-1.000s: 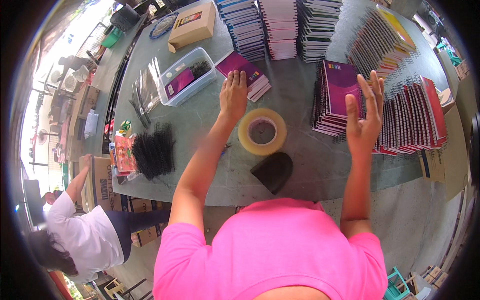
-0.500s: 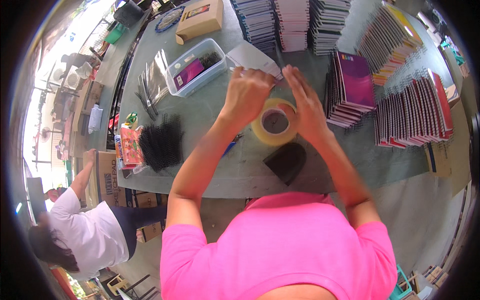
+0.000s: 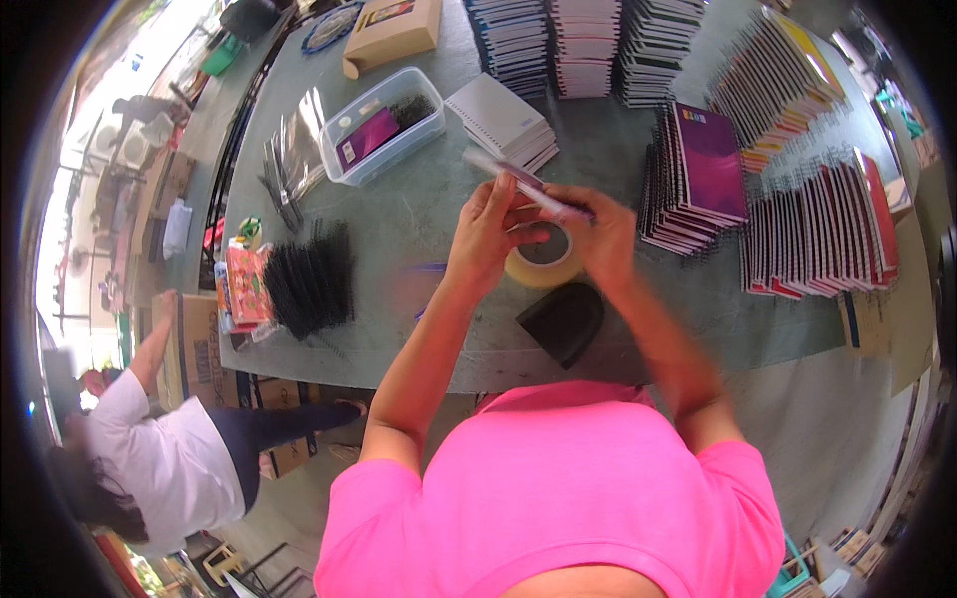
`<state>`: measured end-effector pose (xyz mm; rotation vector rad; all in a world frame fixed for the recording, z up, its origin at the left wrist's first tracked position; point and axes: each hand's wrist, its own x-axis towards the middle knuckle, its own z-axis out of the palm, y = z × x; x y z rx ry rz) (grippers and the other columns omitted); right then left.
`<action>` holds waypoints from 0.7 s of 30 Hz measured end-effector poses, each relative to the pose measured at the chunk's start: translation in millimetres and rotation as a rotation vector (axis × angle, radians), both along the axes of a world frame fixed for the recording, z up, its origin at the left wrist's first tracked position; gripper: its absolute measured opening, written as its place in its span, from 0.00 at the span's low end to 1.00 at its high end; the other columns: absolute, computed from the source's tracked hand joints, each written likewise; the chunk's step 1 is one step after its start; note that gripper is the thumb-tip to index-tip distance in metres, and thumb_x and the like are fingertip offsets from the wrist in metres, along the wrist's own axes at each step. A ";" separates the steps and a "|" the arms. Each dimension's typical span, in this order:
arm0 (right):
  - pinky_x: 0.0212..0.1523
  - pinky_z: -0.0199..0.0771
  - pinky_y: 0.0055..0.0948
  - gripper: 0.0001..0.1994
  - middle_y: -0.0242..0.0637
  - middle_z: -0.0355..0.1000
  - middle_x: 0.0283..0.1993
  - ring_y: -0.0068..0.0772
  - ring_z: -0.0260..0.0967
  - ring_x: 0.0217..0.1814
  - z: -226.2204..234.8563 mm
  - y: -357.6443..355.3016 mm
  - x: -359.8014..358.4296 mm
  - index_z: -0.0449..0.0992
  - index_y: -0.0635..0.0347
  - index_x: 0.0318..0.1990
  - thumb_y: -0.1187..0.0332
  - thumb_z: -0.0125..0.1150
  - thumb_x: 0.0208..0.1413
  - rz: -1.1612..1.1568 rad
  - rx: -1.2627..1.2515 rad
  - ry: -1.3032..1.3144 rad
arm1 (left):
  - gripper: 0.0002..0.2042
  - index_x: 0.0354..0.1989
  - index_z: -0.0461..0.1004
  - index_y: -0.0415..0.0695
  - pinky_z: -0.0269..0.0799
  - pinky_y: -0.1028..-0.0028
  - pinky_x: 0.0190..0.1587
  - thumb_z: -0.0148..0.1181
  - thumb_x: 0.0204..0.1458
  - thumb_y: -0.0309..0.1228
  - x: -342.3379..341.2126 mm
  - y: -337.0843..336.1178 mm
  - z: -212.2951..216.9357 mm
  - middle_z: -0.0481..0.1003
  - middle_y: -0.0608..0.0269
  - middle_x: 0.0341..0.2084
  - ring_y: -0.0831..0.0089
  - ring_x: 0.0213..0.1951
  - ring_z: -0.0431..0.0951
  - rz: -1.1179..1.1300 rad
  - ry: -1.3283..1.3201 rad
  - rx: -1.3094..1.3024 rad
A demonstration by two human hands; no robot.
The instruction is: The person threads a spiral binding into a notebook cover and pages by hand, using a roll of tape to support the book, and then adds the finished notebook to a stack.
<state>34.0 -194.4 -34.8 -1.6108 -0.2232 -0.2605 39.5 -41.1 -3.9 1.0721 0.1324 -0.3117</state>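
Note:
A thin notebook (image 3: 541, 197), seen nearly edge-on and partly blurred, is held up over the table between my two hands. My left hand (image 3: 480, 237) grips it with the thumb on top, and my right hand (image 3: 606, 234) has its fingers closed on the other end. Just beyond lies a small pile of white spiral notebooks (image 3: 496, 112). Below my hands rests a roll of clear tape (image 3: 558, 272), partly covered by them. Nearer to me is a dark, rounded flat piece (image 3: 566, 324).
Stacked notebooks (image 3: 586, 50) line the far side. Purple notebooks (image 3: 710, 164) and red ones (image 3: 822, 234) stand at right. At left are a clear plastic box (image 3: 384, 159), black spiral bindings (image 3: 311, 281) and a cardboard box (image 3: 399, 32). Another person (image 3: 184, 448) is at far left.
My hands have drawn back from the white notebook pile and come together over the tape roll. The notebook between them now shows plainly. The person at left has shifted slightly.

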 end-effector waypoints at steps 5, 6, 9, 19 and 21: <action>0.53 0.65 0.35 0.23 0.43 0.64 0.54 0.34 0.64 0.54 -11.6 -13.9 -4.0 0.74 0.65 0.43 0.64 0.73 0.39 0.295 0.106 0.003 | 0.16 0.45 0.69 0.38 0.73 0.76 0.36 0.51 0.58 0.38 5.4 1.1 -7.6 0.74 0.62 0.35 0.77 0.36 0.74 -0.092 -0.099 0.151; 0.54 0.64 0.36 0.25 0.43 0.62 0.56 0.36 0.63 0.55 -15.8 -16.5 -2.7 0.74 0.64 0.43 0.63 0.74 0.38 0.340 0.210 0.069 | 0.15 0.46 0.69 0.39 0.72 0.76 0.38 0.52 0.58 0.37 5.6 -0.7 -8.5 0.74 0.63 0.36 0.78 0.37 0.74 -0.145 -0.145 0.212; 0.53 0.66 0.36 0.30 0.42 0.60 0.55 0.37 0.63 0.55 -18.7 -14.9 3.2 0.71 0.64 0.47 0.61 0.76 0.35 0.160 0.210 0.328 | 0.14 0.47 0.71 0.39 0.72 0.78 0.37 0.55 0.55 0.32 3.7 -11.0 -19.0 0.75 0.64 0.35 0.79 0.36 0.74 -0.176 -0.305 0.356; 0.50 0.69 0.30 0.44 0.41 0.66 0.51 0.33 0.66 0.50 -12.2 -16.8 7.4 0.59 0.64 0.59 0.61 0.77 0.31 0.211 0.179 0.500 | 0.12 0.46 0.71 0.38 0.75 0.76 0.37 0.55 0.55 0.30 8.0 -13.4 -33.9 0.75 0.63 0.36 0.78 0.34 0.75 -0.203 -0.149 0.257; 0.50 0.68 0.30 0.43 0.40 0.66 0.51 0.32 0.66 0.50 -20.1 -16.5 7.7 0.58 0.64 0.59 0.62 0.76 0.33 0.211 0.203 0.486 | 0.12 0.45 0.71 0.38 0.75 0.75 0.37 0.55 0.55 0.30 8.6 -15.3 -31.5 0.74 0.63 0.36 0.78 0.35 0.75 -0.198 -0.136 0.256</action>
